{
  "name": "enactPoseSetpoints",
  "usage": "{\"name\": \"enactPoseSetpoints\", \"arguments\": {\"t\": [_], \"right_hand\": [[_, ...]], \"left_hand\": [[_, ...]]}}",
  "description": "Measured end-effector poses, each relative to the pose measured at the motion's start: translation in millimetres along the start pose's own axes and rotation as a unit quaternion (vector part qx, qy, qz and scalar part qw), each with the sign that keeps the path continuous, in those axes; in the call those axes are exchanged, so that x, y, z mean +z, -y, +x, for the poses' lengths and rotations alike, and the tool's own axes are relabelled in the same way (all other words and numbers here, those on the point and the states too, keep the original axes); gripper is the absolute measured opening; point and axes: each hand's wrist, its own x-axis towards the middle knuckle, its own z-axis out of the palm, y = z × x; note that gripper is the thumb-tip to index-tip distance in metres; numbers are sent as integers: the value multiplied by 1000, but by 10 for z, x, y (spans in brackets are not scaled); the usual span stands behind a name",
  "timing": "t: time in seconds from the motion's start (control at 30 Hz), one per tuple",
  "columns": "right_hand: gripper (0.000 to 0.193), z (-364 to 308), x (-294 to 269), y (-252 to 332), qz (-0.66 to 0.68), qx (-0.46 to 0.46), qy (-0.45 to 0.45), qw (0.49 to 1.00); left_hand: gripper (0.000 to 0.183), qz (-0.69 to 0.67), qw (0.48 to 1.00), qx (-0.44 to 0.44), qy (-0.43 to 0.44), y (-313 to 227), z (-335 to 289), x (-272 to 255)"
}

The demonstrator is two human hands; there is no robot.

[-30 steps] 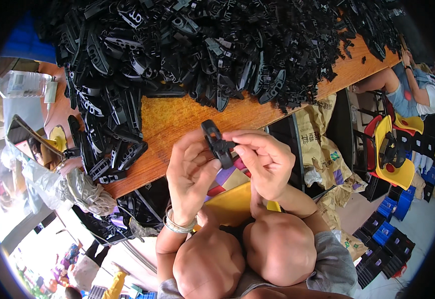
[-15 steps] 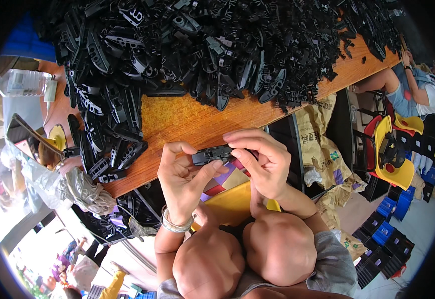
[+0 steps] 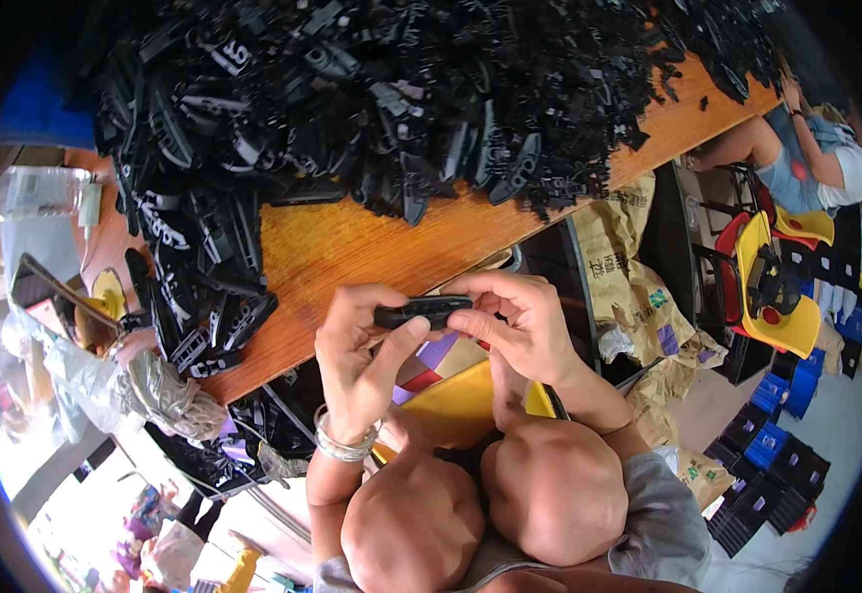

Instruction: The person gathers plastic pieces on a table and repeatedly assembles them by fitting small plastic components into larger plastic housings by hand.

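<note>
Two bare hands meet above the person's knees in the head view, with one slim black part pinched between them. It lies crosswise, its long axis running nearly level from hand to hand, roughly square to the forearms coming up from below.

Neither hand is nearer, as both touch it. The left hand has the left end, its forefinger over the far side and its thumb reaching along the near side toward the middle, so that gap is only as wide as the part. The right hand has the other end, thumb tip pressed on the near face and forefinger bent over behind; its remaining fingers are curled and partly hidden, so I can't tell whether they help.

From where I stand, the part is close by the slanting edge of the wooden table, though I can't judge how it sits in height against the top. Beyond, a broad heap of black pieces covers the far side. A pale bangle circles the left wrist, clear of the grip.
</note>
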Motion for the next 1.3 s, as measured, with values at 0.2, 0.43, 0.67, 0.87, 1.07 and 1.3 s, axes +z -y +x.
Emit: {"name": "enactPoseSetpoints", "arguments": {"t": [0.2, 0.43, 0.67, 0.87, 1.07, 1.3], "right_hand": [[20, -45, -203, -5, 15, 135, 86, 987], [26, 138, -525, -94, -383, -277, -328, 818], [32, 278, -630, -232, -435, -280, -338, 786], [30, 286, -671, -240, -423, -297, -329, 791], [28, 282, -695, -226, -420, -308, -313, 794], [29, 269, -681, -247, -418, -304, -312, 797]], "left_hand": [[15, 433, 869, 238, 5, -115, 301, 13], [35, 588, 708, 392, -18, -182, 607, 190], [37, 703, 576, 417, -15, -206, 783, 281], [32, 708, 552, 439, -8, -208, 763, 245], [28, 703, 544, 458, 9, -204, 609, 199], [23, 648, 630, 428, -20, -58, 406, 276]]}}
